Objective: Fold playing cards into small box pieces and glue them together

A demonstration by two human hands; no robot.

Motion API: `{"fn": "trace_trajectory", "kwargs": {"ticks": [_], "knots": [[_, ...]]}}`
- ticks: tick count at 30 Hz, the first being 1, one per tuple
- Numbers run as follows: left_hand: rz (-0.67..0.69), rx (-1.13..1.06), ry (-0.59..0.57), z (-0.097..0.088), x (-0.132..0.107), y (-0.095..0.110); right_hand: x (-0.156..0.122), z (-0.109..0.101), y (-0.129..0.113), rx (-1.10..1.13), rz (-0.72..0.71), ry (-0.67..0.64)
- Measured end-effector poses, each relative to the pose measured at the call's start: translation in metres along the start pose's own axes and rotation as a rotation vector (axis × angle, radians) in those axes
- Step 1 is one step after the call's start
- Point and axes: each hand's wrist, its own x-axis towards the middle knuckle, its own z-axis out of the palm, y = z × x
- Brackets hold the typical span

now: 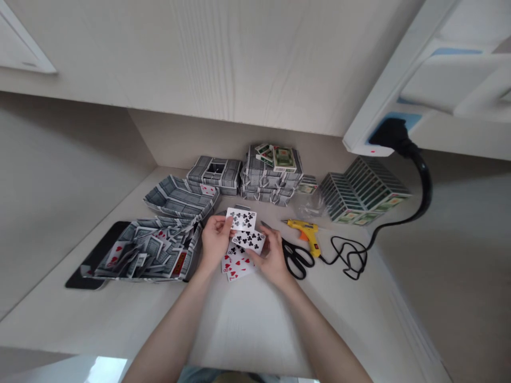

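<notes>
My left hand pinches a ten of clubs playing card by its left edge. Just below and to the right, my right hand grips a nine of clubs playing card, fingers closed on its right side. The two cards overlap slightly. Under them, several loose playing cards lie fanned on the white desktop, red hearts and a black eight among them. Black-handled scissors rest right of my right hand, beside a yellow glue gun.
Left stands a card-built tray full of folded cards, over a black slab. Behind are an open card tray, a box with a window and stacked card cases. Card packs and a black cord occupy the right.
</notes>
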Motion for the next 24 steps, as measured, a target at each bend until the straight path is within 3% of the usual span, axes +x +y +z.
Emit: {"fn": "trace_trajectory", "kwargs": {"ticks": [7,12,19,24], "knots": [[0.022,-0.021,-0.002,0.002,-0.003,0.005,0.004,-0.007,-0.008,-0.042,0.043,0.186],[0.019,0.066,-0.195,0.009,-0.013,0.003,0.004,-0.007,-0.009,0.034,0.083,0.242],[-0.194,0.093,-0.455,0.016,-0.022,0.002,0.006,0.0,-0.008,0.603,0.194,0.154],[-0.213,0.083,-0.481,0.018,-0.024,-0.002,0.007,-0.003,-0.011,0.733,0.298,0.064]]}}
